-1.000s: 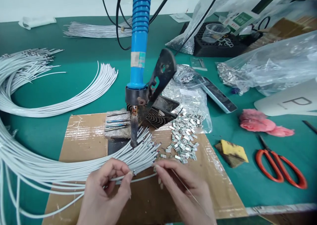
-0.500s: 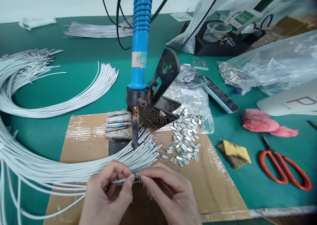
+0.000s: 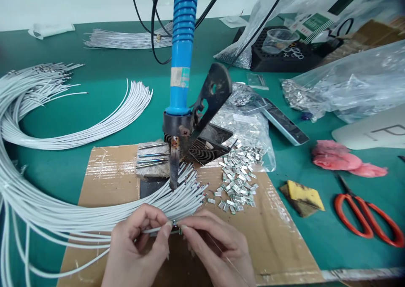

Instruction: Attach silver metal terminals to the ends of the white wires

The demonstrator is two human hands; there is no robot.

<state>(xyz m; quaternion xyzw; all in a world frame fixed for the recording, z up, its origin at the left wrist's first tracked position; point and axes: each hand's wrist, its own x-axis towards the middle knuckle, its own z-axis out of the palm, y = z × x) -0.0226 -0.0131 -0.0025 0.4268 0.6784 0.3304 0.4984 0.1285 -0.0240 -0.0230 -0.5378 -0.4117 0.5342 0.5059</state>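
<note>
My left hand (image 3: 139,240) is closed in a pinch on a white cable (image 3: 153,230), close to its end. Fingertip to fingertip with it, my right hand (image 3: 218,247) pinches a small metal connector (image 3: 180,231) at that cable end; the fingers partly cover it. A thin wire (image 3: 232,264), which looks like solder, runs through my right hand toward the lower right. Just beyond the hands, a blue soldering iron (image 3: 181,89) hangs tip-down in a black bracket (image 3: 211,101), its tip over a bundle of white cables (image 3: 186,192). Loose metal connectors (image 3: 238,177) lie to the right.
Cardboard (image 3: 268,236) covers the green bench (image 3: 120,63) under my hands. At right are red-handled scissors (image 3: 367,215), a yellow sponge (image 3: 303,196), pink cloth (image 3: 341,158) and a phone (image 3: 286,122). More cables (image 3: 79,139) curve at left. Plastic bags (image 3: 344,80) lie at the back right.
The scene has shifted slightly to the right in the view. Both hands keep the same pinch, with barely any visible movement.
</note>
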